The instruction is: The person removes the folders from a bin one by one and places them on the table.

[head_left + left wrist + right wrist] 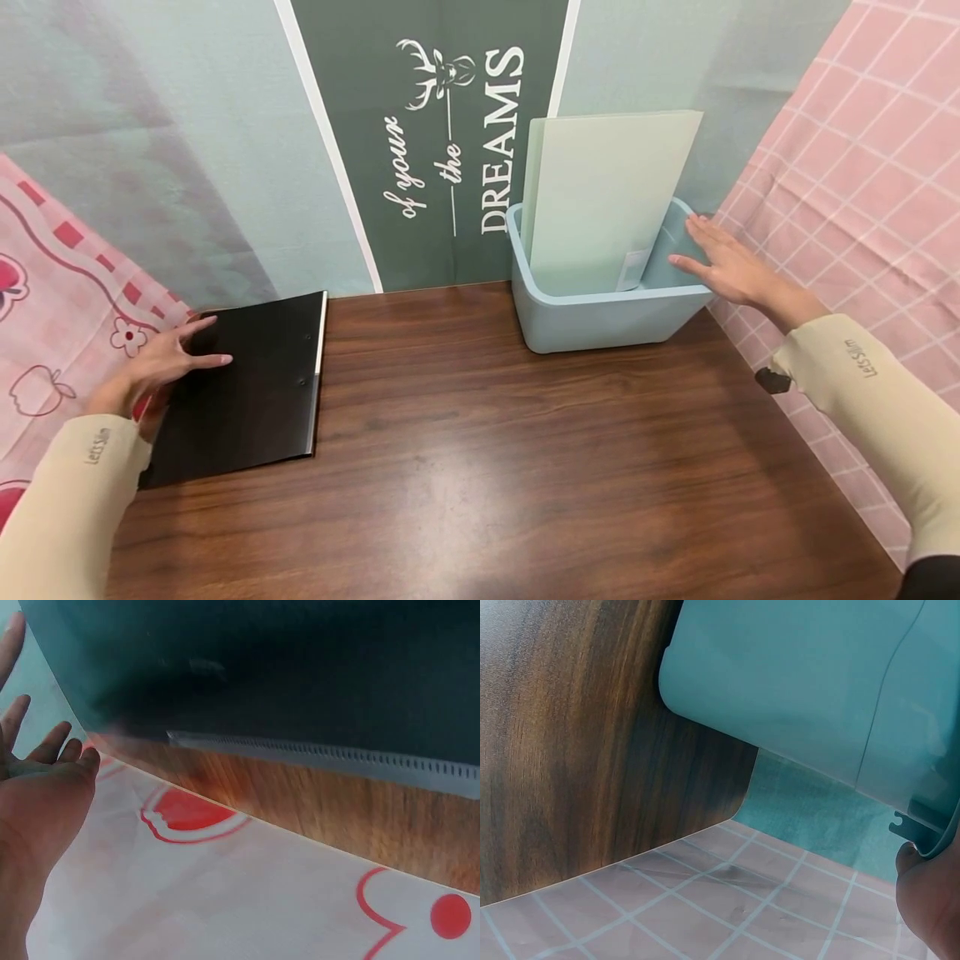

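In the head view a black folder (258,392) lies at the table's left side. My left hand (161,358) is over its left edge, thumb and fingers spread; contact cannot be told. The left wrist view has this hand (45,795) beside the dark folder (315,675), which has a clear punched strip (322,754). Pale green folders (611,196) stand upright in a light blue bin (600,321). At the bin's right end is my right hand (727,262), fingers extended. The right wrist view shows part of that hand (934,896) against the rim of the bin (780,682).
The brown wooden table (465,450) extends between folder and bin. Behind it hangs a grey-green cloth (442,258) with white lettering. Pink patterned cloth (45,317) borders the left side, pink checked cloth (885,183) the right.
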A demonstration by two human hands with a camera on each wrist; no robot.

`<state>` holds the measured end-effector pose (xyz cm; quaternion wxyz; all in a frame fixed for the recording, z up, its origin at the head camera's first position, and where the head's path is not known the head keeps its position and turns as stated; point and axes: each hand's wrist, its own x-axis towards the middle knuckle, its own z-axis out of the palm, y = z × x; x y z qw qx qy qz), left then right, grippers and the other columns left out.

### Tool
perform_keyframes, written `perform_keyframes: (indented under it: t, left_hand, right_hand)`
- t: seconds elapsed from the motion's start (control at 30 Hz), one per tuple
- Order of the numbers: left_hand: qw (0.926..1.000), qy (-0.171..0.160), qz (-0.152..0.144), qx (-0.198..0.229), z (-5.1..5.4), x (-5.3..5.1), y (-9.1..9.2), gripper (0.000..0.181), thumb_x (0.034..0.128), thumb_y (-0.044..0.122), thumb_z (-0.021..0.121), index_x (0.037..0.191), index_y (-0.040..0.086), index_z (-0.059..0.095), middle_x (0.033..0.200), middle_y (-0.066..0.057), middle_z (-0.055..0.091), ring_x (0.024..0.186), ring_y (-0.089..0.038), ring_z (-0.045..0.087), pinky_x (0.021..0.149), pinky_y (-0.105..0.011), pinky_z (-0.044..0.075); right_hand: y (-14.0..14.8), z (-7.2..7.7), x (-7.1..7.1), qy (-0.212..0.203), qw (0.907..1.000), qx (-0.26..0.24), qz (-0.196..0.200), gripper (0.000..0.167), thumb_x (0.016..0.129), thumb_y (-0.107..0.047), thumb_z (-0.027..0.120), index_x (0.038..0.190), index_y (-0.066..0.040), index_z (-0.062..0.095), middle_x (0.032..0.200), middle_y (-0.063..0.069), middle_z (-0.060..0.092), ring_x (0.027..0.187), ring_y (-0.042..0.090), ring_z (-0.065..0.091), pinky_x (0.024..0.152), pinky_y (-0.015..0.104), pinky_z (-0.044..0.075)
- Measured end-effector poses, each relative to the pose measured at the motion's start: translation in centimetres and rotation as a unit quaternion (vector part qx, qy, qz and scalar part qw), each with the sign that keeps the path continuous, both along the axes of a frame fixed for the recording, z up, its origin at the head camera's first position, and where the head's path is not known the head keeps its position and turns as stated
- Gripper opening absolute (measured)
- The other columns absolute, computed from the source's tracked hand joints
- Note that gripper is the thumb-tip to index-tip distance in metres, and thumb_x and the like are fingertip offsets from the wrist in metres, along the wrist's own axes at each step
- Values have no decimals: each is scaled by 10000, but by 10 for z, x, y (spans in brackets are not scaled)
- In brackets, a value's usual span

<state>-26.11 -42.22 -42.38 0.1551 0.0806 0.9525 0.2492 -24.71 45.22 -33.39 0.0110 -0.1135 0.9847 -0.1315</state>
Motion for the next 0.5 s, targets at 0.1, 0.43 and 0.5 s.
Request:
perform_keyframes:
  t: [0.1, 0.43, 0.5]
  left_hand:
    - [9997, 106, -187, -80, 2, -1, 11, 991, 1006, 421, 721, 1680, -4, 131, 1630, -476, 85, 1140, -561, 458, 882, -623, 414]
    - [9976, 56, -360, 587, 14, -8, 54, 1008, 1001, 345, 747, 1708, 77, 81, 1696, -379, 94, 1494, -646, 186, 1096, -799, 257]
    - [9969, 24, -358, 698, 17, -8, 60, 1012, 999, 344, 751, 1713, 103, 76, 1711, -352, 82, 1506, -636, 175, 1100, -800, 251]
  right_hand:
    - [0, 0, 0, -1, 10000, 7, 3, 883, 1117, -527, 409, 1651, 91, 75, 1737, 280, 5, 1614, 461, 1, 1291, 603, 21]
    - [1, 0, -1, 2, 10000, 12, -2, 879, 1118, -523, 409, 1650, 92, 75, 1738, 279, 5, 1617, 452, -3, 1285, 619, 27]
    - [1, 0, -1, -14, 10000, 8, -4, 879, 1118, -523, 408, 1651, 91, 71, 1737, 280, -1, 1616, 453, -6, 1284, 621, 26]
